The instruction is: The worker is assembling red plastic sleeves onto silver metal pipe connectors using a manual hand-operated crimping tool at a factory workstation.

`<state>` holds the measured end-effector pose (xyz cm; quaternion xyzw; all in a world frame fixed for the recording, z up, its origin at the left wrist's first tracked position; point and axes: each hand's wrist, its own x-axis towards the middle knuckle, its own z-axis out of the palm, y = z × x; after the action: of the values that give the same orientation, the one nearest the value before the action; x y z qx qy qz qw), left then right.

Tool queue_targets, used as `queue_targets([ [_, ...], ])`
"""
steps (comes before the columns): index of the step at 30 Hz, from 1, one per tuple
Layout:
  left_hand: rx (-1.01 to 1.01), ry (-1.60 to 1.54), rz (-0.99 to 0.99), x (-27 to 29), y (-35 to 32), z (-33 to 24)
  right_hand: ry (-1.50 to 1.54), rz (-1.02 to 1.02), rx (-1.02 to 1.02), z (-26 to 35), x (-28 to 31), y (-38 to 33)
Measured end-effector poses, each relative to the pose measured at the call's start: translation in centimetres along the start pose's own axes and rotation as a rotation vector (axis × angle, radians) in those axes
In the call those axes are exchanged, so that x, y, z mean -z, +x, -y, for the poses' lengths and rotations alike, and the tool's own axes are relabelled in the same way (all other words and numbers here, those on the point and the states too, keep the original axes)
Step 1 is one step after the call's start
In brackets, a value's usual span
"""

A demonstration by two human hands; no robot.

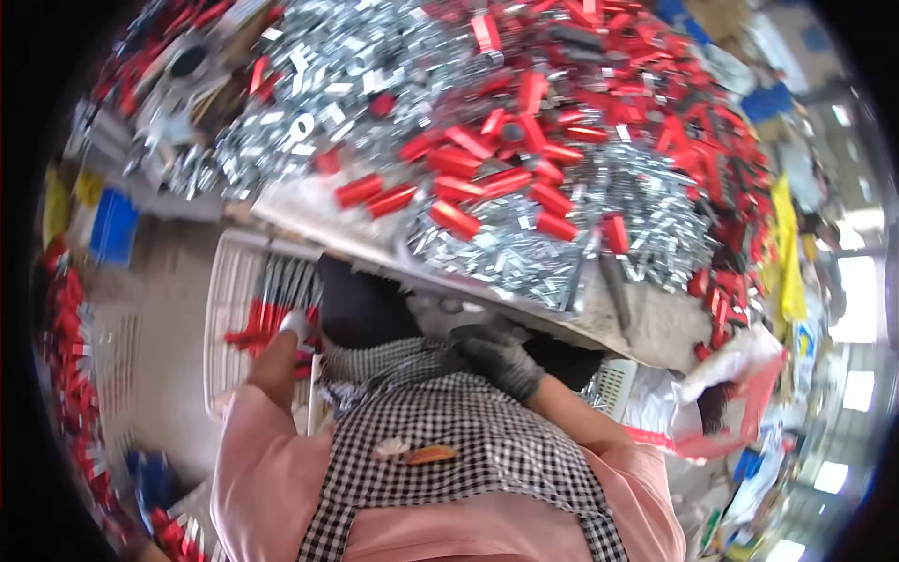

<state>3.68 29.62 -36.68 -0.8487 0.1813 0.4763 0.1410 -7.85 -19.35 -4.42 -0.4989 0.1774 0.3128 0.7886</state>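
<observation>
My left hand (293, 335), with a whitish covering on its fingers, reaches into a white plastic basket (216, 318) at my left side. It is at several metal rods with red ends (272, 302) lying side by side in there. Its fingertips are hidden among the red ends, so its grip cannot be made out. My right hand (498, 360), in a dark grey glove, is over my lap by the checked apron (440, 412), below the bench edge. Motion smears its fingers, and nothing can be made out in them.
The bench (318, 211) ahead bears a heap of red tube-like parts (459, 161) and a large pile of silvery metal pieces (346, 70). A tray of small metal parts (506, 253) lies near its edge. A white-and-red sack (749, 393) stands at right, a blue bin (114, 227) at left.
</observation>
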Motion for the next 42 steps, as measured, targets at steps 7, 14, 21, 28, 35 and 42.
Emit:
queue_targets([
  [7, -0.195, 0.217, -0.143, -5.2, 5.0, -0.2, -0.281, -0.036, 0.075, 2.5, -0.4, -2.5],
  [14, 0.236, -0.872, -0.631, 5.5, -2.5, -6.5, -0.298, -0.037, 0.37, 3.4, 0.4, -2.3],
  [21, 0.053, -1.123, -1.586, 22.7, -18.7, -10.5, -0.977, -0.528, 0.784, 17.2, 5.0, -6.1],
  [28, -0.68, -0.697, -1.878, 32.0, -28.6, -21.3, -1.711, -1.449, 0.108, 29.1, 24.0, -4.1],
  [35, -0.98, -0.522, -1.55, 33.3, -28.4, -26.3, -1.752, -1.197, -0.106, 31.5, 23.3, -4.4],
  [42, -1.018, -0.514, -1.462, 35.4, -28.7, -28.4, -1.734, -1.315, 0.455, 30.0, 22.1, -7.2],
])
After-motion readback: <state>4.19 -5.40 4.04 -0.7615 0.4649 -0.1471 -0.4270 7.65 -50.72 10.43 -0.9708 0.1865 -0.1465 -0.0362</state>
